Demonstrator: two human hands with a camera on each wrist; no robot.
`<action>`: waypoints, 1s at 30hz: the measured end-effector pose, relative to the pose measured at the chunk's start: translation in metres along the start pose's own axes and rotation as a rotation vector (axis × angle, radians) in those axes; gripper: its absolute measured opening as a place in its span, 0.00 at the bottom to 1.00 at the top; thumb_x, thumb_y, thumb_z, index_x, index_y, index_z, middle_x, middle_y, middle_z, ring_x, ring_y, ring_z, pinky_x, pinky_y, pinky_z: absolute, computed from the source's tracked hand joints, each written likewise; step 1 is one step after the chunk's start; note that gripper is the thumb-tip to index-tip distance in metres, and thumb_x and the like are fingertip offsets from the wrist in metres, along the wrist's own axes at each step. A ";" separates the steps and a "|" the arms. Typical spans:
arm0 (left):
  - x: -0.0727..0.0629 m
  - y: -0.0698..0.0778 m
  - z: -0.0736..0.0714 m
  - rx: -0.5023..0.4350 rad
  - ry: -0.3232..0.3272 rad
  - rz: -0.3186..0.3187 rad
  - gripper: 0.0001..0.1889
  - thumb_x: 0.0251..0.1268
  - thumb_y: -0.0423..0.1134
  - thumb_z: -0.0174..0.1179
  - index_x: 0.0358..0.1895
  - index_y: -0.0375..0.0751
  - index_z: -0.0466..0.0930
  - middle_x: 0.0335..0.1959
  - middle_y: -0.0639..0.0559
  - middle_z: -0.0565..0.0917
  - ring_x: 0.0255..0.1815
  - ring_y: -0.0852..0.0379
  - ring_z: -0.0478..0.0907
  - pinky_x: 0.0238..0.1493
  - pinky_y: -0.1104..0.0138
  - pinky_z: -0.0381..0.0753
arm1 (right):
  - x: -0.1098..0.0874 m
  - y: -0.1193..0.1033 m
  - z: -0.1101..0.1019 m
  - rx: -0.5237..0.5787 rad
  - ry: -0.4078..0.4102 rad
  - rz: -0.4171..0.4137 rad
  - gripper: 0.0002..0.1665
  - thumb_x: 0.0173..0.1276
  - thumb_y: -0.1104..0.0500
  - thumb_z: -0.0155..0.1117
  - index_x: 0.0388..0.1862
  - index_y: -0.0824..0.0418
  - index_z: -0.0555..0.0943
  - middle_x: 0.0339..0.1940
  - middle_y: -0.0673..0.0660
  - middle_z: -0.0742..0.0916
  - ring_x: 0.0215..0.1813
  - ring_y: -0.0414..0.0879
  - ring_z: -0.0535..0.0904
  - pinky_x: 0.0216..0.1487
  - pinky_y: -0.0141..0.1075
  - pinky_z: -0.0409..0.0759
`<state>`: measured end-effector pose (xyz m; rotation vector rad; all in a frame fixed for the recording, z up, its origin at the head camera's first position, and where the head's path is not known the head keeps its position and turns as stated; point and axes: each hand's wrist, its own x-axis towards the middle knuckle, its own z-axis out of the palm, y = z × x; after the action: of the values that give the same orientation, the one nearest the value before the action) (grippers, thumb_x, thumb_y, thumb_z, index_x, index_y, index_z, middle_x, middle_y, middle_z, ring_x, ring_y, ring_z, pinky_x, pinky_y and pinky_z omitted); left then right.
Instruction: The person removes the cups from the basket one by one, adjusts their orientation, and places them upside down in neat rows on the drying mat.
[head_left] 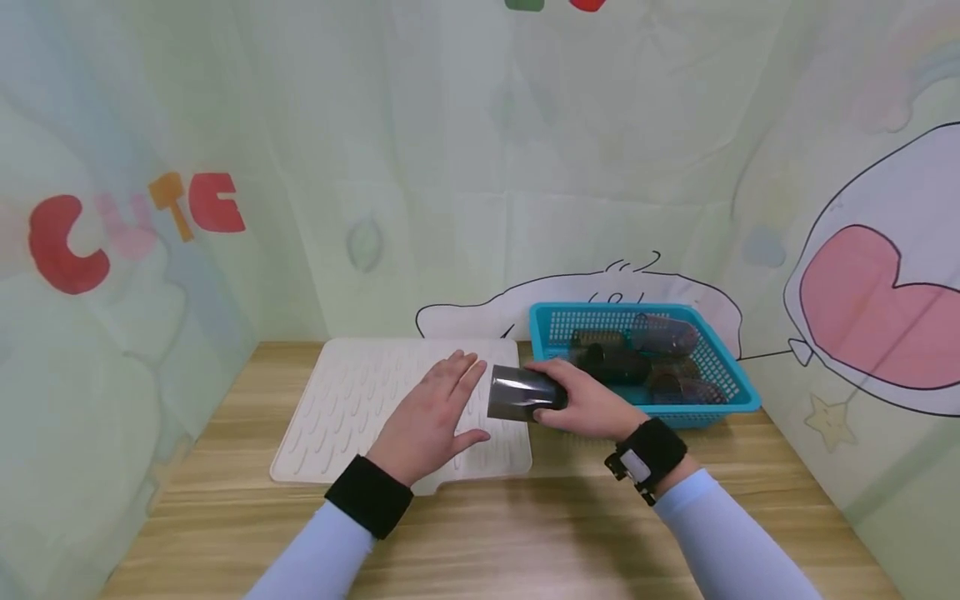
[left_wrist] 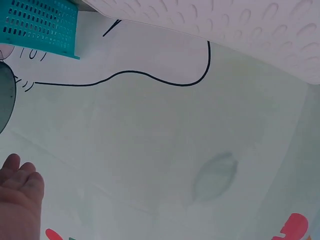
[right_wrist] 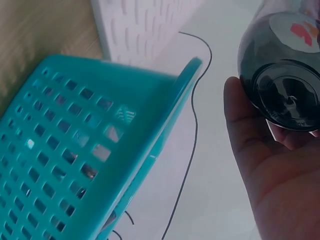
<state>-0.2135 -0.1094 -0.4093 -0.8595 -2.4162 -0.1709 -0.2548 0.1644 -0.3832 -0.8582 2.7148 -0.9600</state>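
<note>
My right hand grips a dark translucent tumbler round its base end, holding it sideways with its mouth toward the left. In the right wrist view the round base of the tumbler faces the camera, with fingers curled along its side. My left hand hovers over the white ribbed drying mat, fingers extended and thumb apart, just left of the tumbler's mouth. Only the fingers and part of the palm of the left hand show in the left wrist view, below the tumbler's rim.
A blue perforated basket stands at the back right of the wooden table, beside the mat. Several dark and clear cups lie in it. Behind the table hangs a printed cloth with cartoon drawings.
</note>
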 end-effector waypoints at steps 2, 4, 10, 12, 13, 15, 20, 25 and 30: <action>0.003 0.003 0.001 0.021 -0.005 0.021 0.53 0.52 0.60 0.76 0.76 0.37 0.62 0.73 0.41 0.71 0.76 0.43 0.67 0.77 0.56 0.68 | 0.001 -0.003 0.002 0.007 -0.012 0.005 0.40 0.66 0.52 0.67 0.76 0.52 0.67 0.63 0.56 0.77 0.56 0.52 0.75 0.55 0.45 0.81; 0.005 0.007 0.003 0.039 -0.016 0.037 0.52 0.52 0.60 0.76 0.76 0.37 0.62 0.73 0.42 0.71 0.76 0.43 0.67 0.77 0.56 0.67 | 0.002 -0.006 0.004 0.005 -0.024 0.003 0.39 0.66 0.52 0.67 0.75 0.53 0.67 0.62 0.57 0.77 0.56 0.52 0.75 0.54 0.45 0.82; 0.009 0.016 0.006 0.095 -0.067 0.068 0.51 0.53 0.61 0.75 0.75 0.39 0.63 0.73 0.42 0.72 0.76 0.44 0.68 0.80 0.55 0.63 | 0.002 -0.014 0.009 0.008 -0.044 -0.004 0.38 0.66 0.52 0.66 0.75 0.53 0.68 0.64 0.60 0.77 0.57 0.54 0.75 0.55 0.43 0.81; 0.009 0.018 0.008 0.120 -0.077 0.074 0.50 0.54 0.61 0.74 0.75 0.38 0.63 0.73 0.42 0.73 0.76 0.45 0.68 0.80 0.54 0.63 | 0.001 -0.016 0.010 0.008 -0.045 -0.008 0.38 0.66 0.52 0.66 0.75 0.54 0.68 0.64 0.59 0.77 0.58 0.54 0.75 0.54 0.44 0.81; 0.009 0.019 0.008 0.138 -0.079 0.076 0.50 0.55 0.60 0.74 0.75 0.38 0.63 0.72 0.43 0.73 0.75 0.45 0.69 0.80 0.54 0.62 | 0.001 -0.017 0.010 0.010 -0.044 -0.008 0.38 0.66 0.52 0.66 0.75 0.54 0.68 0.63 0.59 0.77 0.58 0.55 0.75 0.55 0.44 0.82; 0.008 0.020 0.010 0.172 -0.078 0.078 0.48 0.56 0.59 0.73 0.75 0.38 0.64 0.72 0.43 0.74 0.75 0.46 0.70 0.80 0.53 0.63 | 0.001 -0.019 0.011 0.006 -0.042 -0.004 0.38 0.66 0.52 0.67 0.75 0.54 0.69 0.63 0.59 0.77 0.57 0.54 0.75 0.54 0.44 0.82; 0.006 0.021 0.014 0.205 -0.049 0.068 0.45 0.58 0.58 0.73 0.73 0.37 0.66 0.69 0.44 0.77 0.72 0.48 0.72 0.78 0.53 0.65 | 0.001 -0.017 0.013 -0.017 -0.030 0.001 0.40 0.67 0.49 0.68 0.76 0.51 0.68 0.65 0.58 0.77 0.56 0.51 0.74 0.54 0.43 0.80; 0.003 0.019 0.018 0.125 -0.021 0.024 0.46 0.57 0.59 0.74 0.72 0.37 0.66 0.65 0.44 0.78 0.66 0.50 0.76 0.76 0.56 0.70 | -0.001 -0.011 0.016 -0.001 0.010 -0.008 0.42 0.67 0.44 0.69 0.77 0.48 0.66 0.67 0.55 0.75 0.57 0.49 0.74 0.56 0.42 0.82; -0.001 0.017 0.020 -0.050 0.008 -0.066 0.45 0.56 0.57 0.75 0.72 0.36 0.66 0.64 0.44 0.78 0.63 0.49 0.78 0.71 0.59 0.76 | -0.005 -0.011 0.015 0.087 0.074 -0.001 0.49 0.65 0.42 0.72 0.80 0.48 0.61 0.71 0.55 0.72 0.61 0.52 0.73 0.60 0.48 0.83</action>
<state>-0.2115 -0.0904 -0.4276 -0.8007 -2.4433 -0.2607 -0.2408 0.1523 -0.3889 -0.8243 2.7098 -1.1226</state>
